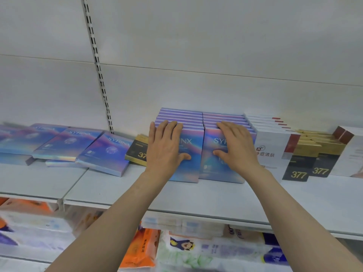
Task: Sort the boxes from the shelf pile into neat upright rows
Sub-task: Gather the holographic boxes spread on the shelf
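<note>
Two upright rows of iridescent boxes (pixel 222 154) stand on the shelf (pixel 117 185). The left hand (pixel 167 146) and right hand (pixel 235 146) lie flat, fingers straight, on the front boxes' faces and tops. A loose pile (pixel 64 146) lies further left.

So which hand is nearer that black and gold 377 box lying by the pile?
Left. The left hand rests right beside the black and gold box; the right hand is one row farther right.

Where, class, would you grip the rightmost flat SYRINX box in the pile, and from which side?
Probably its near-right end. The box lies tilted over another box, that corner overhanging bare shelf, so fingers could slip underneath, thumb on top, coming from the front.
</note>
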`<state>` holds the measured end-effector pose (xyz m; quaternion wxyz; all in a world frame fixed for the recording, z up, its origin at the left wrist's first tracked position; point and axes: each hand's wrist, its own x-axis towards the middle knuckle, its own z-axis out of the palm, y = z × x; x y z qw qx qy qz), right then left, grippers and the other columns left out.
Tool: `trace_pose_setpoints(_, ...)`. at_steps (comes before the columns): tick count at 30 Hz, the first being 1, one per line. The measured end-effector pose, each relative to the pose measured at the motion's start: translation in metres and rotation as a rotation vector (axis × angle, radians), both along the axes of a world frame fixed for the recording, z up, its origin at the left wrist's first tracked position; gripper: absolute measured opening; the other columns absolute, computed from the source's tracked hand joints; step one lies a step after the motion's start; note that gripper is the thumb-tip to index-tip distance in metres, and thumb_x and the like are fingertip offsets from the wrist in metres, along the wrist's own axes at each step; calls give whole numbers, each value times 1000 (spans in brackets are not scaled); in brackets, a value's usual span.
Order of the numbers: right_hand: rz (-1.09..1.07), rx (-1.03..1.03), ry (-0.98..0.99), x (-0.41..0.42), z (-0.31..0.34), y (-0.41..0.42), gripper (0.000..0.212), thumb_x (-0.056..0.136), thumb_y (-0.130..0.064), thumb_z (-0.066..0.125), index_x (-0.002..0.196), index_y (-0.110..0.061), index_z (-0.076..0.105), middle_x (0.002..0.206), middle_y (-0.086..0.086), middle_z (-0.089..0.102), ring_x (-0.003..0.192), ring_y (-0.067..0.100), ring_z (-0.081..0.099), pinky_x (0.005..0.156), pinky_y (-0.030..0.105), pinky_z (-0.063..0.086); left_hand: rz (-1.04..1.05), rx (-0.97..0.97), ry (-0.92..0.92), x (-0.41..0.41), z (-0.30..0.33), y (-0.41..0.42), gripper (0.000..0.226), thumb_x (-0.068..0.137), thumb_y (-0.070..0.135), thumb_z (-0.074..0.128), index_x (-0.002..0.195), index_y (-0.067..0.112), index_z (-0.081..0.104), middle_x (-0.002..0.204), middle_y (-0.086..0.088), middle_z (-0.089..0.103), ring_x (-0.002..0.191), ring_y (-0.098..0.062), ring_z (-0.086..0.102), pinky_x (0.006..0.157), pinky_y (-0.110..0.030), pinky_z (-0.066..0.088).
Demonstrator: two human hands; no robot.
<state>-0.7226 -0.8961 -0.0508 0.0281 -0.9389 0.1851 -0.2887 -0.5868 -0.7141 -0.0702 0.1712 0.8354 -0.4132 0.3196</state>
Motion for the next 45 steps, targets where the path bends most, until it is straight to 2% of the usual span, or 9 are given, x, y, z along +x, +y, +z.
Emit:
trace_pose_setpoints(7, -54, -88, 67, 1, 0, 5, 82, 77, -31, 78, 148, -12, 40, 153, 8, 42, 142, 29, 34, 122, 43, 14, 8, 42, 16, -7, 6, 1, 96, 63, 57, 80, 139, 11, 44, 140, -9, 48, 135, -33, 39, 119, -53, 14)
trace_pose_setpoints(10, -92, -68, 161, -1, 12, 12, 81, 83, -36, 73, 151, -15, 34, 157, 6, 35, 146, 26, 27, 122, 41, 8, -26, 76, 40, -7, 16, 9, 90, 73, 59, 72, 143, 14, 38, 146, -7, 42, 139, -30, 33, 119, -51, 10)
trace_pose_setpoints(13, -137, -23, 177, 3, 35, 27, 73, 89, -43, 66, 150, -16, 36, 158, 7, 33, 146, 27, 26, 121, 42, 14, -144, 25, 263, 2, 37, 31, 86, 81, 58, 65, 148, 17, 31, 151, -5, 35, 138, -26, 32, 118, -42, 18)
trace_pose_setpoints(17, -67, 4, 167, 20, 75, 78, 62, 94, -44, 59, 147, -17, 43, 153, 6, 41, 142, 26, 32, 116, 37, 23, -254, -76, 540, 28, 74, 90, 76, 82, 47, 70, 144, 19, 37, 145, -3, 43, 130, -21, 42, 103, -32, 35)
trace_pose_setpoints(24, 205, 6, 147, 80, 122, 232, 55, 94, -45, 59, 144, -25, 46, 154, -1, 40, 142, 19, 33, 113, 33, 28, -206, -122, 447, 82, 112, 243, 61, 80, 39, 76, 133, 21, 52, 133, 2, 56, 122, -17, 51, 94, -22, 34)
trace_pose_setpoints(28, 279, -11, 120, 120, 115, 317, 56, 95, -46, 58, 146, -27, 44, 156, -3, 36, 144, 15, 28, 113, 31, 27, -150, -101, 348, 109, 111, 331, 59, 82, 39, 73, 133, 19, 51, 133, -2, 56, 124, -21, 50, 102, -31, 36)
trace_pose_setpoints(33, 340, 29, 96, 162, 87, 391, 56, 94, -43, 61, 145, -27, 45, 157, -4, 34, 145, 12, 25, 113, 27, 26, -100, -86, 342, 147, 87, 413, 58, 82, 41, 72, 133, 21, 51, 132, -1, 55, 125, -22, 48, 101, -37, 41)
trace_pose_setpoints(41, 300, 134, 218, 237, 43, 420, 55, 95, -45, 59, 145, -27, 45, 157, -4, 34, 145, 14, 26, 114, 27, 23, -70, -78, 418, 224, 39, 457, 58, 83, 47, 70, 131, 19, 53, 130, -1, 57, 120, -23, 51, 96, -34, 40)
trace_pose_setpoints(45, 120, 242, 264, 290, 8, 392, 58, 95, -46, 57, 145, -20, 44, 153, 2, 41, 140, 23, 34, 110, 32, 30, -85, -61, 484, 266, 12, 448, 58, 87, 51, 62, 136, 22, 50, 137, 1, 53, 128, -20, 46, 103, -31, 36)
